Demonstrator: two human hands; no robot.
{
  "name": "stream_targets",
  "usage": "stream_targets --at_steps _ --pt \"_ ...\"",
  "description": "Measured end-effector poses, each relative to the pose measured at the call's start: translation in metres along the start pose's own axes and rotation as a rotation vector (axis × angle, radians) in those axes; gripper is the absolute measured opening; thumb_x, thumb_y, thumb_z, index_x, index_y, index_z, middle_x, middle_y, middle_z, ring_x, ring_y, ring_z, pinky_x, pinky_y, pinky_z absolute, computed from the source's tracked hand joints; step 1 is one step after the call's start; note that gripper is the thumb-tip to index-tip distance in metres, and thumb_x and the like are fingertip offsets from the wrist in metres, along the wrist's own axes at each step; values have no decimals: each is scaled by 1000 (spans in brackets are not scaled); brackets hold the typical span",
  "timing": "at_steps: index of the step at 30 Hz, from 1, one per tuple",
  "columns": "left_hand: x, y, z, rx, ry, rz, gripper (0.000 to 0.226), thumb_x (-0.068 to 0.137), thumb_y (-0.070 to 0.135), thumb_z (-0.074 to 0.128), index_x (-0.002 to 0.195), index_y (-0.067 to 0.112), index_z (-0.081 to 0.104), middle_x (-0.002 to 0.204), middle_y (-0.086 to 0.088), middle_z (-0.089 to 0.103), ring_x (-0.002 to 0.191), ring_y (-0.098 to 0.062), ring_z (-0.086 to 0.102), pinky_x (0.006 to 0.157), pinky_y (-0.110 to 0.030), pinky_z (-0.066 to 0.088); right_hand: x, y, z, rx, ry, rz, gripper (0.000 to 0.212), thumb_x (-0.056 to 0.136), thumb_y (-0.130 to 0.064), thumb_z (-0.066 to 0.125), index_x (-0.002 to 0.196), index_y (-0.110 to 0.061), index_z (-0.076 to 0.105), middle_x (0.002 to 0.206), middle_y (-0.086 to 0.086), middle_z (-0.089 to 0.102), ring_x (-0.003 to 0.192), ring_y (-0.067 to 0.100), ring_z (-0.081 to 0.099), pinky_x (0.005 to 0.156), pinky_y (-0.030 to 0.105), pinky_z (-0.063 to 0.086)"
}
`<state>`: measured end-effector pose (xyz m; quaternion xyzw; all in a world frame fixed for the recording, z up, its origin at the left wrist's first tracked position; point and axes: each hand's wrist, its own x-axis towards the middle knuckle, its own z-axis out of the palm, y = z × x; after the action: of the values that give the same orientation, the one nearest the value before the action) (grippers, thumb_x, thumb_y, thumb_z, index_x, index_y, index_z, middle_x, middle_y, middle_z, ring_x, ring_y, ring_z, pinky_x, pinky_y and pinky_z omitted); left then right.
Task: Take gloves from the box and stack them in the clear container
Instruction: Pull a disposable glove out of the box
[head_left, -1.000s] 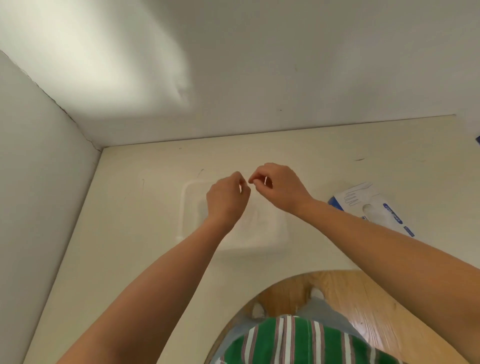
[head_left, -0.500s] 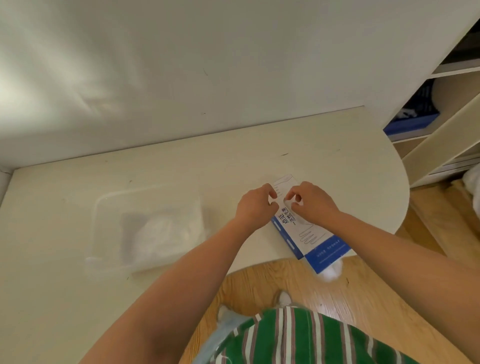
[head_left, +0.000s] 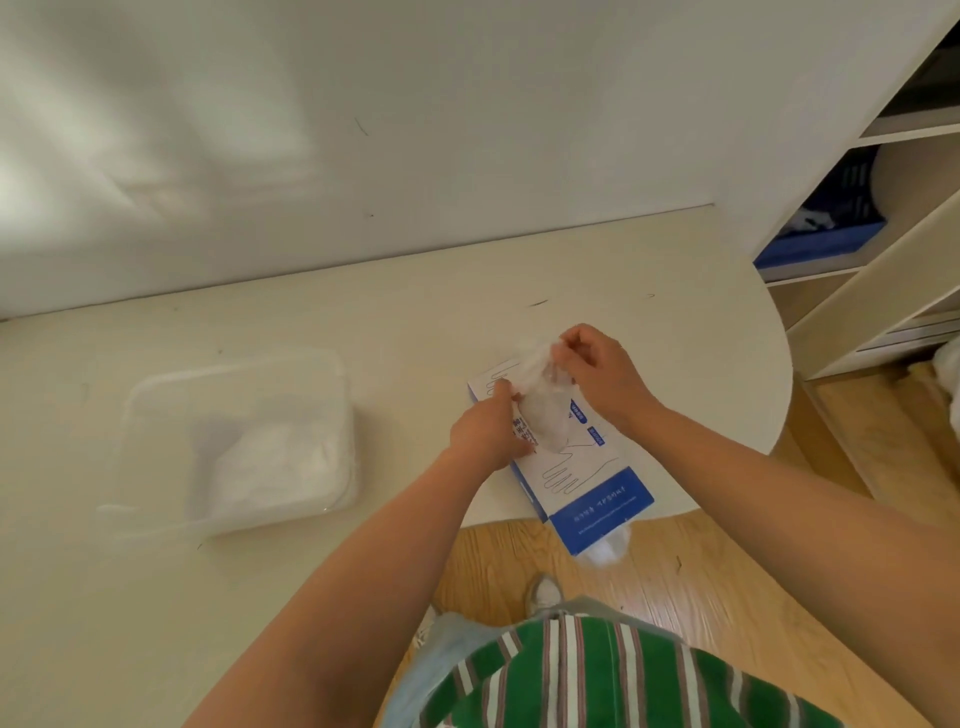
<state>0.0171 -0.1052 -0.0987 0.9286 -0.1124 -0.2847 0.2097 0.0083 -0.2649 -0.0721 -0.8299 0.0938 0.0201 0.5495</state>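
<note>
Cream worktop (head_left: 363, 322) meets a white wall (head_left: 415, 130). From the head view we see the blue-and-white box (head_left: 597, 493) at its curved front edge, one end overhanging. Above it, the left hand (head_left: 488, 431) and right hand (head_left: 602, 374) both pinch a clear glove (head_left: 543, 410) with curled fingers (head_left: 566, 349). Well apart, toward the left edge, sits the clear container (head_left: 335, 374), gloves (head_left: 270, 462) heaped inside.
</note>
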Motion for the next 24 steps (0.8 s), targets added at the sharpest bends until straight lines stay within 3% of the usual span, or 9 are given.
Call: stream_targets --at_steps 2,5,9,11,14,16,19,21,24 --pt "1 1 1 -12 -12 -15 67 83 28 73 134 19 31 112 -6 62 99 -27 62 74 -36 48 5 -11 -5 172 15 38 21 100 -20 50 94 -1 59 86 15 71 73 12 68 71 22 54" --pt "0 1 -1 -12 -28 -15 66 84 29 72 134 18 31 115 -5 61 102 -27 60 75 -36 46 7 -22 -7 172 18 35 29 102 -20 45 92 3 60 80 22 68 57 4 59 57 15 47" --pt "-3 -2 -3 -5 -28 22 61 87 29 68 135 18 33 99 -5 58 88 -24 58 74 -37 48 9 -26 -8 289 107 98 33 104 -26 41 91 -8 66 64 6 65 44 8 42 46 17 38" --pt "-2 -3 -5 -52 -56 23 52 91 30 63 133 18 35 93 -4 57 80 -22 57 72 -36 48 11 -29 -9 327 134 122 37 105 -29 40 95 -5 67 64 8 64 40 7 36 42 19 33" --pt "1 -4 -15 -399 -67 -63 30 99 27 47 123 11 49 87 -6 61 63 -19 57 55 -28 45 11 -34 -8 266 103 117 50 105 -27 38 102 20 56 74 26 57 38 1 46 42 15 34" --pt "0 -3 -28 -796 -12 -154 35 99 24 37 115 0 58 79 -7 61 57 -18 54 50 -25 41 9 -35 -5 234 64 130 55 105 -27 36 103 26 50 75 26 56 43 0 55 44 15 37" --pt "-2 -4 -47 -1243 22 -225 56 100 44 28 107 1 62 83 -14 68 65 -24 61 58 -29 48 7 -27 1 177 18 165 56 105 -30 35 105 25 49 71 19 55 46 2 57 45 21 34" --pt "-3 -7 -54 -1249 18 -213 56 97 53 41 106 3 65 88 -14 70 72 -25 65 64 -32 53 6 -26 5 169 -19 178 59 104 -38 36 106 18 54 60 7 54 55 10 61 47 22 35" --pt "-5 -11 -53 -1102 46 -85 19 94 26 62 94 7 65 80 -9 65 60 -14 60 59 -24 50 2 -34 10 207 -121 191 61 92 -59 49 106 -1 61 75 2 63 59 10 60 57 27 43"
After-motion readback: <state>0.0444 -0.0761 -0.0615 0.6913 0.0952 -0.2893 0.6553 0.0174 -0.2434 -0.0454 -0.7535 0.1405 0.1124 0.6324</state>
